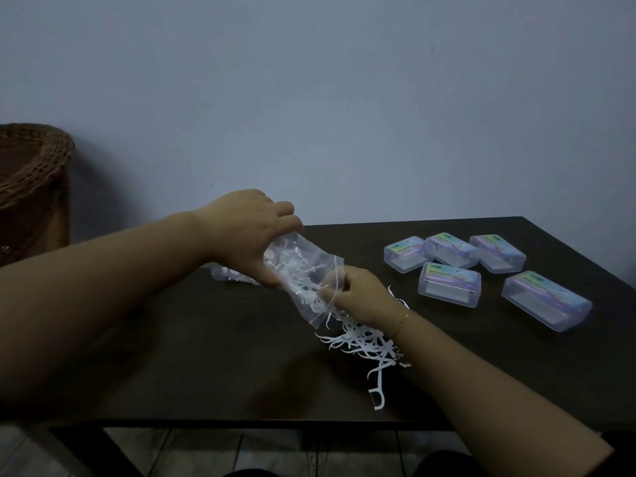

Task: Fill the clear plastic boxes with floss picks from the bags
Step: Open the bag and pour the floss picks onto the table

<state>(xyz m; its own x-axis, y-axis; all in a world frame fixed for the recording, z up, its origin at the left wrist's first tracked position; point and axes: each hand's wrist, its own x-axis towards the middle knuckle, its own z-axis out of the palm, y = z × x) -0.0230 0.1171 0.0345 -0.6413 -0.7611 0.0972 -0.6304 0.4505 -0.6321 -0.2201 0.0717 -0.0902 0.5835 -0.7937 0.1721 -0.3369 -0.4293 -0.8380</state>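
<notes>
Floss picks [358, 339]: light, stiff, tangle-prone. Left hand [247, 235] grips limp clear bag [303, 280] by closed end; right hand [358, 297] pinches its mouth. Scoop the pile in bunches.

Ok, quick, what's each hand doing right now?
Left hand: grips the upper end of the clear bag.
Right hand: fingers curled, pinching the bag's lower part.

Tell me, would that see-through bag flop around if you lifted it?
Probably yes. The bag looks thin and crinkled, sagging between the left hand and right hand. It likely weighs little, and floss picks have spilled from its open end.
</notes>
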